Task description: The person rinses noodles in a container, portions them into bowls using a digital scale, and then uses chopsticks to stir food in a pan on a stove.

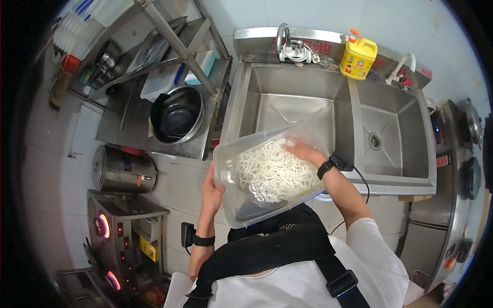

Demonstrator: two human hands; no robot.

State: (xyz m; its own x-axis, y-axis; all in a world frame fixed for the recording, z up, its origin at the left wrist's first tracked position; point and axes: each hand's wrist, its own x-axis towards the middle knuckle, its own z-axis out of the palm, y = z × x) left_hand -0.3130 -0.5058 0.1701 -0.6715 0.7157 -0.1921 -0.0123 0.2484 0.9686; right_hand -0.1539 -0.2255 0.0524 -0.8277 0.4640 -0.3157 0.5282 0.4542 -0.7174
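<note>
A clear plastic container (245,218) is tilted in front of my body, beside the sink's front edge. Thick white noodles (275,172) lie heaped inside it. My left hand (211,192) is closed on the container's left side, its fingertips hidden behind the wall. Inside the far right part of the container, my right hand (304,152) touches the noodles, with its fingers curled down into them and their tips partly hidden.
A steel double sink (354,123) stands ahead, with a faucet (281,38) and a yellow jug (358,57) on its back ledge. To the left are a shelf table with a steel bowl (197,120), a large pot (123,169) and a glowing cooker (105,226).
</note>
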